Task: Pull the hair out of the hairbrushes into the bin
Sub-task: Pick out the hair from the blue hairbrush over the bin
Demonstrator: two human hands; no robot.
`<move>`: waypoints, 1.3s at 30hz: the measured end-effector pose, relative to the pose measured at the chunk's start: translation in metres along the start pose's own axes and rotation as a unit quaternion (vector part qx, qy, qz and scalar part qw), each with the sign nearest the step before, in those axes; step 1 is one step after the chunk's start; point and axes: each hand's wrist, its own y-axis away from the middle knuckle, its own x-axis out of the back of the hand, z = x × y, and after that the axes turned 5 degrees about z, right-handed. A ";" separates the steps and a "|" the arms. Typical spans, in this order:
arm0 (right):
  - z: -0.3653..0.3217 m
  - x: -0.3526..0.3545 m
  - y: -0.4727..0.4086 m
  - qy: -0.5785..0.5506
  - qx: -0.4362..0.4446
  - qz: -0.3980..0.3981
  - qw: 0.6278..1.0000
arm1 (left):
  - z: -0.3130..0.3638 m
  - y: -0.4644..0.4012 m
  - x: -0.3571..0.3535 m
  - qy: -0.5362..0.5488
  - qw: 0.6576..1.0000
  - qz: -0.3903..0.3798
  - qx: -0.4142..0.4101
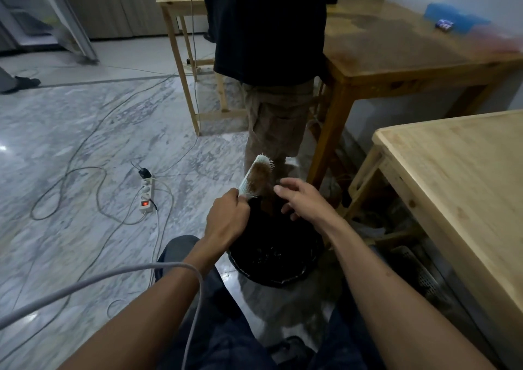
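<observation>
My left hand (226, 219) grips the handle end of a pale green hairbrush (256, 178), which points up and away over the bin. A thick wad of brown hair is matted in its bristles. My right hand (301, 199) hovers just right of the brush head with fingers spread and loosely curled, holding nothing that I can see. Below both hands stands a round black bin (305, 270) lined with a black bag, on the floor between my knees.
A person in a black shirt and khaki trousers (271, 86) stands right behind the bin. Wooden tables (452, 171) flank the right side. A power strip (146, 195) and loose cables lie on the marble floor at left. A grey cable crosses my left forearm.
</observation>
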 end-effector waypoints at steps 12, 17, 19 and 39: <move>0.017 0.006 0.009 0.056 0.000 0.027 0.998 | 0.000 -0.015 0.016 0.001 0.995 0.066 0.075; 0.009 0.008 0.012 -0.002 0.029 0.017 0.999 | 0.005 -0.011 0.019 -0.022 0.999 0.030 -0.021; -0.001 0.001 0.009 -0.072 0.024 -0.010 0.997 | 0.010 -0.005 0.014 -0.033 0.997 0.019 -0.060; 0.016 0.024 0.018 0.062 0.054 0.026 0.996 | -0.006 -0.030 0.036 -0.065 0.997 0.029 0.023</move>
